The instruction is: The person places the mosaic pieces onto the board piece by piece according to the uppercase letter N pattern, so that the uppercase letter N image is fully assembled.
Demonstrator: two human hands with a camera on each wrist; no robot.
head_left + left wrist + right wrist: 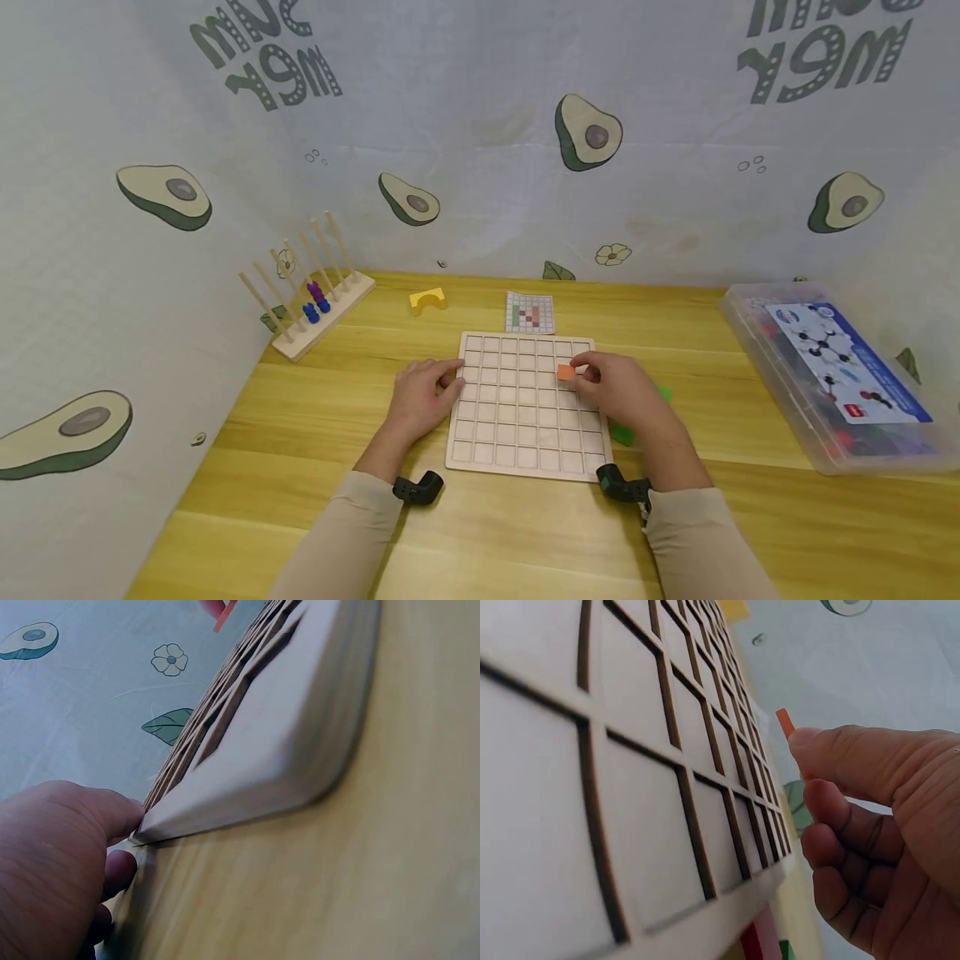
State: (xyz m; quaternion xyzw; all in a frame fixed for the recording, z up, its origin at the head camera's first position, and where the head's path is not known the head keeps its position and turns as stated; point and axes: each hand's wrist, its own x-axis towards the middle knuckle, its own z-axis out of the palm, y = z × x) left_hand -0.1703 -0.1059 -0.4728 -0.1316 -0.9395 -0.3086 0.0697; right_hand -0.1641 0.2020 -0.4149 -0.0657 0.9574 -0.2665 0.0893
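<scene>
A pale wooden grid board (pixel 517 400) with square recesses lies flat on the table. My right hand (pixel 621 390) pinches a thin orange square tile (pixel 566 372) between thumb and fingertips, over the upper right cells. In the right wrist view the tile (pixel 784 722) sits above the board's surface, tilted, with the other fingers curled beneath the thumb. At the board's left edge my left hand (pixel 424 398) rests, thumb and index fingertips touching the rim. The left wrist view shows the thumb (pixel 112 814) against the board's side. A small printed grid card (pixel 529 313) with coloured squares lies behind the board.
Green pieces (pixel 622 433) lie right of the board, partly hidden by my right arm. A wooden peg stand (pixel 330 312) with blue and purple beads stands at the back left. Near it sits a yellow arch block (pixel 427 300). A clear plastic case (pixel 840 375) occupies the right side.
</scene>
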